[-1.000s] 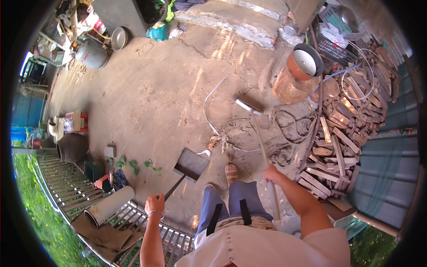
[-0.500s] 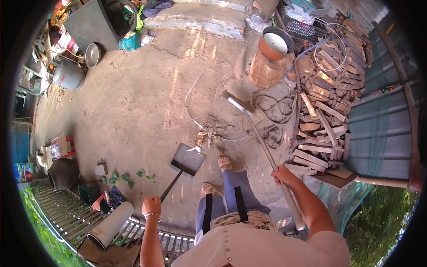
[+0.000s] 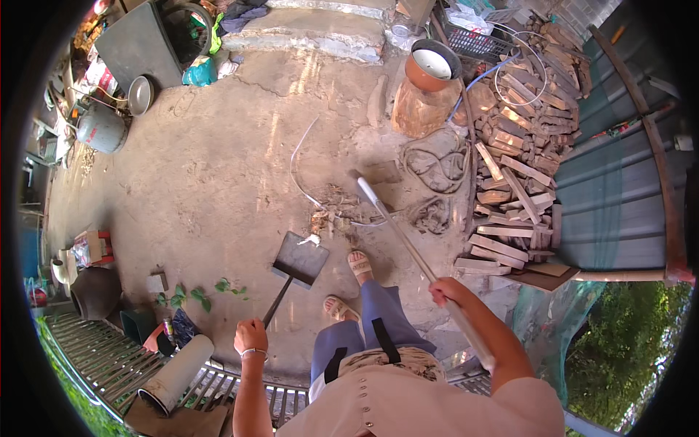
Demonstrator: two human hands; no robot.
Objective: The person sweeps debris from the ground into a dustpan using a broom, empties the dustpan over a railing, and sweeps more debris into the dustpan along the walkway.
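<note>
My left hand (image 3: 250, 335) is closed on the long dark handle of a square metal dustpan (image 3: 304, 264), which rests on the concrete floor left of my sandalled feet. A white scrap (image 3: 312, 239) lies at the pan's far edge, beside brownish debris (image 3: 322, 218). My right hand (image 3: 444, 293) grips a long pale broom (image 3: 408, 244), whose head reaches the ground beyond my feet, near a thin white cable (image 3: 302, 186) and coils of dusty hose (image 3: 437, 164).
Split firewood (image 3: 520, 175) is piled on the right, beside an orange pot (image 3: 424, 76) on a stump. A gas cylinder (image 3: 102, 131), a dark jar (image 3: 95, 293), green leaves (image 3: 196, 295) and a white pipe (image 3: 175, 371) are on the left. Concrete steps (image 3: 313, 40) are ahead.
My view has turned, shifting the yard leftward. The broom head has come a little nearer to me, and the dustpan sits closer to the white scrap and debris than before.
</note>
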